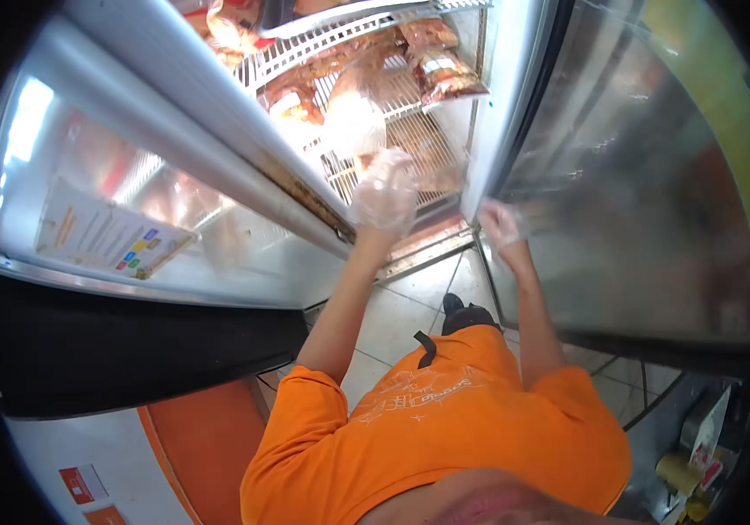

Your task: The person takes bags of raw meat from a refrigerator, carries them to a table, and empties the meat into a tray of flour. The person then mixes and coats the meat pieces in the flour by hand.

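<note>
Reaching, apparently, into the refrigerator [511, 96] with the left hand [384, 197], toward bagged meat [447, 74] on the far shelf [402, 110]; poising the right hand [502, 224] beside the right glass door [620, 201]. Cannot tell either grip's state; probably needing a firm hold next.

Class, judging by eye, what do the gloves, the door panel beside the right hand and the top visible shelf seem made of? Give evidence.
Gloves: probably thin, clear plastic; skin shows through.
Door panel: glossy, likely glass, with reflections, though clear plastic is possible.
Shelf: white, probably coated metal, formed of narrow bars with gaps.
</note>
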`<action>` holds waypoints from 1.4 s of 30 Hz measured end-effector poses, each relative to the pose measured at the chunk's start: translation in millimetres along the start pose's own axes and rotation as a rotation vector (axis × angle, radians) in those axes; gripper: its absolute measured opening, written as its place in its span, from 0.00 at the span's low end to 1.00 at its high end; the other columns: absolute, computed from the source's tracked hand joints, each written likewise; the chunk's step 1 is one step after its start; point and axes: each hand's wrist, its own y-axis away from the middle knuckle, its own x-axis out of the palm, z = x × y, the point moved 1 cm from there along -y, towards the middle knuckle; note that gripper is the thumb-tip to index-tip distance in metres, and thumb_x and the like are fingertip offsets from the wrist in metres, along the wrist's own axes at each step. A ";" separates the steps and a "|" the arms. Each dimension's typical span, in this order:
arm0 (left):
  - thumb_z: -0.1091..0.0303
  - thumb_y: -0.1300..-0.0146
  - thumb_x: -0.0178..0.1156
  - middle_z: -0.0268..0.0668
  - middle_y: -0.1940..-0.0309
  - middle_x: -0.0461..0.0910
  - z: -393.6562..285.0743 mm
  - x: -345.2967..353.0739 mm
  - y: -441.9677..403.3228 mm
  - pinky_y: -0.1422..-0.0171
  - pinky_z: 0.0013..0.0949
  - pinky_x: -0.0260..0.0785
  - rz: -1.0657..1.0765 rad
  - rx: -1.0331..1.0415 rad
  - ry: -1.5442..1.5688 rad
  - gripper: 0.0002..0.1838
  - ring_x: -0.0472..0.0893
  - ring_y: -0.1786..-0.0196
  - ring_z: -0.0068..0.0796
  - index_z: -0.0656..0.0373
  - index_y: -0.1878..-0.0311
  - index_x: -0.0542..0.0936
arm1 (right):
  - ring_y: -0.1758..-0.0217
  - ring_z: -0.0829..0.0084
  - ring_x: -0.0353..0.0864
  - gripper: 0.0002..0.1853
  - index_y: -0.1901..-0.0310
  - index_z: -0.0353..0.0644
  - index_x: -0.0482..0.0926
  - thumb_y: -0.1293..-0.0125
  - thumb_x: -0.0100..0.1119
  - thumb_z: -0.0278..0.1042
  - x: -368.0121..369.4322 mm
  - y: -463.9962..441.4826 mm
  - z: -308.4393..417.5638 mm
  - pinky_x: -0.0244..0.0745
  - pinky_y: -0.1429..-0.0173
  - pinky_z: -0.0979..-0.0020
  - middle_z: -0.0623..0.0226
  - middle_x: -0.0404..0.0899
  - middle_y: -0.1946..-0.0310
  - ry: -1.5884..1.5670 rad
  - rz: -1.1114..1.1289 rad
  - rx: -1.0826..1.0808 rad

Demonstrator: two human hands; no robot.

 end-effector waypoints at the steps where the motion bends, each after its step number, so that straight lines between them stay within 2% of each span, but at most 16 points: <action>1: 0.74 0.44 0.55 0.52 0.52 0.80 18.9 -0.2 -17.4 0.41 0.43 0.73 -0.005 0.011 -0.013 0.15 0.81 0.48 0.48 0.61 0.52 0.79 | 0.65 0.66 0.84 0.08 0.59 0.38 0.83 0.35 0.59 0.31 -1.1 -48.6 22.1 0.77 0.57 0.66 0.57 0.84 0.70 0.089 -0.035 -0.110; 4: 0.68 0.43 0.57 0.56 0.48 0.77 73.2 0.3 -58.3 0.39 0.46 0.70 -0.086 0.015 -0.365 0.16 0.78 0.46 0.53 0.63 0.51 0.78 | 0.69 0.63 0.81 0.08 0.59 0.37 0.82 0.35 0.57 0.31 14.4 -185.2 60.9 0.75 0.61 0.64 0.55 0.82 0.71 0.109 -0.168 -0.413; 5: 0.65 0.42 0.57 0.55 0.49 0.77 78.8 -2.1 -73.0 0.41 0.49 0.70 -0.046 -0.012 -0.505 0.18 0.78 0.49 0.54 0.63 0.50 0.78 | 0.65 0.61 0.82 0.11 0.57 0.38 0.82 0.34 0.57 0.35 24.5 -238.9 53.8 0.75 0.60 0.63 0.53 0.82 0.67 -0.036 0.025 -0.334; 6: 0.62 0.41 0.58 0.54 0.50 0.76 84.8 -1.3 -78.4 0.43 0.51 0.70 0.000 -0.044 -0.642 0.20 0.78 0.52 0.55 0.63 0.49 0.78 | 0.59 0.55 0.82 0.14 0.55 0.38 0.81 0.35 0.56 0.39 31.1 -277.4 65.0 0.76 0.54 0.62 0.50 0.82 0.62 0.105 0.034 -0.249; 7: 0.62 0.41 0.58 0.54 0.50 0.76 92.0 2.1 -78.0 0.43 0.51 0.70 -0.001 -0.072 -0.645 0.20 0.78 0.52 0.55 0.63 0.49 0.78 | 0.51 0.49 0.81 0.18 0.55 0.38 0.82 0.37 0.55 0.44 44.2 -307.1 71.8 0.76 0.48 0.59 0.45 0.82 0.57 0.080 -0.100 -0.396; 8: 0.62 0.42 0.58 0.54 0.51 0.76 98.2 5.0 -78.4 0.46 0.51 0.70 -0.003 -0.082 -0.707 0.19 0.78 0.54 0.55 0.64 0.51 0.79 | 0.49 0.51 0.81 0.26 0.47 0.34 0.76 0.38 0.58 0.48 50.9 -331.8 86.4 0.73 0.43 0.59 0.45 0.81 0.51 0.477 -0.108 -0.305; 11: 0.63 0.43 0.59 0.55 0.51 0.76 105.1 2.4 -88.1 0.46 0.50 0.71 0.110 -0.149 -0.748 0.19 0.78 0.55 0.55 0.65 0.51 0.79 | 0.42 0.54 0.76 0.33 0.43 0.37 0.74 0.39 0.57 0.58 84.6 -413.7 78.0 0.68 0.34 0.63 0.49 0.77 0.45 0.796 0.447 0.027; 13: 0.64 0.43 0.58 0.57 0.50 0.77 113.8 2.3 -81.4 0.45 0.48 0.71 0.229 -0.253 -0.716 0.20 0.77 0.53 0.55 0.67 0.51 0.79 | 0.42 0.54 0.76 0.33 0.42 0.37 0.73 0.39 0.57 0.58 96.4 -429.3 65.8 0.68 0.34 0.63 0.49 0.77 0.45 0.852 0.477 -0.055; 15: 0.66 0.43 0.57 0.56 0.54 0.79 131.5 10.3 -75.3 0.47 0.45 0.72 0.122 -0.067 -0.859 0.15 0.79 0.56 0.52 0.68 0.58 0.80 | 0.43 0.54 0.76 0.33 0.42 0.37 0.73 0.39 0.57 0.58 105.2 -439.0 60.0 0.68 0.34 0.63 0.49 0.77 0.45 0.873 0.500 -0.128; 18: 0.67 0.42 0.56 0.57 0.57 0.81 124.2 8.6 -86.5 0.50 0.43 0.75 0.204 -0.132 -0.747 0.13 0.82 0.58 0.49 0.69 0.61 0.81 | 0.43 0.54 0.76 0.33 0.42 0.37 0.73 0.39 0.57 0.58 102.3 -446.5 46.5 0.68 0.34 0.63 0.49 0.77 0.45 0.878 0.535 -0.177; 19: 0.69 0.41 0.56 0.53 0.62 0.83 121.1 11.1 -98.9 0.56 0.43 0.77 0.238 -0.319 -0.779 0.11 0.85 0.62 0.47 0.67 0.62 0.82 | 0.43 0.54 0.76 0.33 0.42 0.37 0.73 0.39 0.57 0.58 97.7 -449.4 46.0 0.68 0.34 0.63 0.49 0.77 0.45 0.881 0.542 -0.189; 22: 0.66 0.45 0.61 0.51 0.69 0.81 121.3 10.1 -109.5 0.56 0.46 0.75 0.315 -0.391 -0.741 0.09 0.83 0.63 0.49 0.63 0.71 0.81 | 0.43 0.54 0.76 0.33 0.42 0.37 0.73 0.39 0.57 0.58 86.1 -451.5 50.4 0.68 0.35 0.63 0.49 0.77 0.45 0.876 0.568 -0.210; 30: 0.66 0.47 0.63 0.50 0.70 0.81 129.6 5.0 -107.1 0.56 0.46 0.75 0.213 -0.057 -0.735 0.08 0.82 0.63 0.49 0.62 0.70 0.82 | 0.43 0.54 0.77 0.33 0.42 0.37 0.73 0.39 0.56 0.58 66.2 -442.9 57.1 0.69 0.35 0.62 0.50 0.77 0.45 0.852 0.620 -0.229; 35: 0.67 0.47 0.64 0.53 0.64 0.81 102.5 -6.1 -136.6 0.53 0.47 0.73 0.555 -0.262 -0.782 0.09 0.81 0.58 0.54 0.64 0.67 0.82 | 0.43 0.54 0.77 0.34 0.41 0.37 0.72 0.39 0.56 0.58 59.8 -442.8 49.7 0.69 0.35 0.62 0.50 0.77 0.46 0.830 0.631 -0.232; 38: 0.69 0.48 0.64 0.53 0.63 0.81 104.5 -5.6 -144.2 0.51 0.48 0.72 0.567 -0.164 -0.817 0.09 0.80 0.57 0.54 0.65 0.67 0.81 | 0.44 0.54 0.77 0.34 0.41 0.37 0.72 0.39 0.56 0.58 56.0 -441.9 49.6 0.70 0.35 0.62 0.50 0.77 0.46 0.825 0.631 -0.242; 42: 0.57 0.50 0.72 0.54 0.61 0.82 90.7 -6.6 -170.5 0.49 0.45 0.73 0.854 -0.432 -0.775 0.20 0.81 0.55 0.54 0.66 0.63 0.83 | 0.44 0.54 0.77 0.34 0.41 0.37 0.72 0.39 0.56 0.58 52.2 -441.0 47.2 0.70 0.36 0.61 0.50 0.77 0.46 0.828 0.636 -0.247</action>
